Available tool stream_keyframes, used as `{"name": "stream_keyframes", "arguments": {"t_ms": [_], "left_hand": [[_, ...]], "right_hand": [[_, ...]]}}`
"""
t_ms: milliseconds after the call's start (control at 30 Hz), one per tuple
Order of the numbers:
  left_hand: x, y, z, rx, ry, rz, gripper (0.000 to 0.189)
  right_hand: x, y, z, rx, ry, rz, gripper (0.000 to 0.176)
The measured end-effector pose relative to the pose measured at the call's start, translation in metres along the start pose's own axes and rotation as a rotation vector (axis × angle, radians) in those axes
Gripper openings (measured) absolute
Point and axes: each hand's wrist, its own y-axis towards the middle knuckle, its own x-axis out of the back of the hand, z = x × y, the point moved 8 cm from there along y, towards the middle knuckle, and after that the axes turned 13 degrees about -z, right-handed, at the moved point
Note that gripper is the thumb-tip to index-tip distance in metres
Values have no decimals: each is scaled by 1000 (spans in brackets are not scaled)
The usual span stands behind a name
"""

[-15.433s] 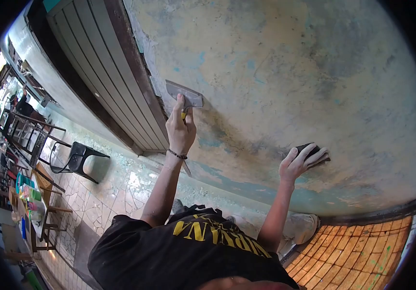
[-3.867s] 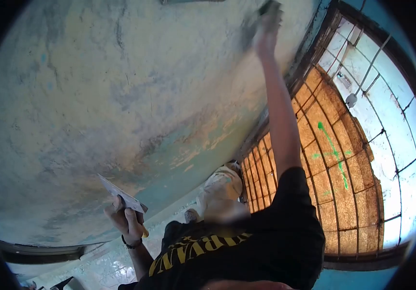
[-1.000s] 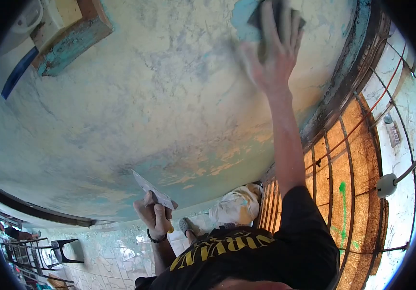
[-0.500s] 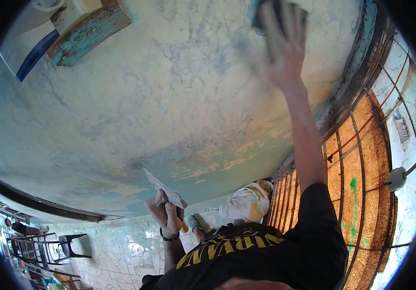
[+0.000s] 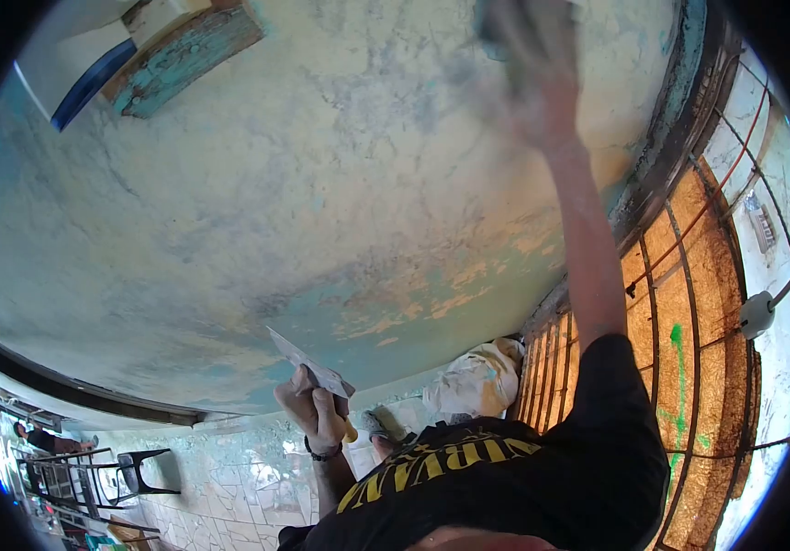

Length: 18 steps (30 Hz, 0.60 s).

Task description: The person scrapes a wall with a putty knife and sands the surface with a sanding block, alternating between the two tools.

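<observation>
Fingers (image 5: 301, 376) round scraper (image 5: 319, 369), blade up-left.

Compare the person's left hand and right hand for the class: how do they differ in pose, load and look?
The left hand grips a scraper; the right hand holds a dark pad.
The left hand is low, near the shirt; the right hand reaches far up the wall.
The left hand looks fairly sharp; the right hand is blurred.
Both are bare.

Black chair (image 5: 149, 471) on pale tiled floor (image 5: 229, 496), beside metal scaffold-like frame (image 5: 60, 482).
</observation>
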Motion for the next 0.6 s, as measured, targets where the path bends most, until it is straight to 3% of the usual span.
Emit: {"name": "stream_keyframes", "arguments": {"t_ms": [33,133,167,233,267,300,400,433,533,567,600], "left_hand": [[0,3,-5,-2,23,-27,33],[-3,13,-18,-3,68,-100,47],[-1,15,-17,-4,70,-115,48],[-1,16,-16,0,44,-135,48],[1,16,-13,-30,25,-75,35],[4,15,-6,-56,5,-14,33],[-1,14,-4,-93,-55,81,45],[-4,16,-6,-99,-70,102,46],[-10,16,-2,-148,-80,143,47],[-10,15,-1,-150,-76,134,45],[-11,16,-2,-105,-65,96,35]], "right_hand": [[-6,-5,-35,-88,5,-109,77],[-12,-16,22,167,21,-31,86],[1,-14,50,185,160,44,81],[7,-7,10,57,79,30,79],[4,-4,-14,-9,36,22,78],[-1,2,-24,-48,-33,-136,79],[4,-9,59,213,158,42,76],[-3,-19,58,270,108,161,80],[-15,-8,-29,-200,251,-141,91],[-14,-4,-25,-16,-6,-263,90],[-12,-4,2,68,72,-159,86]]}}
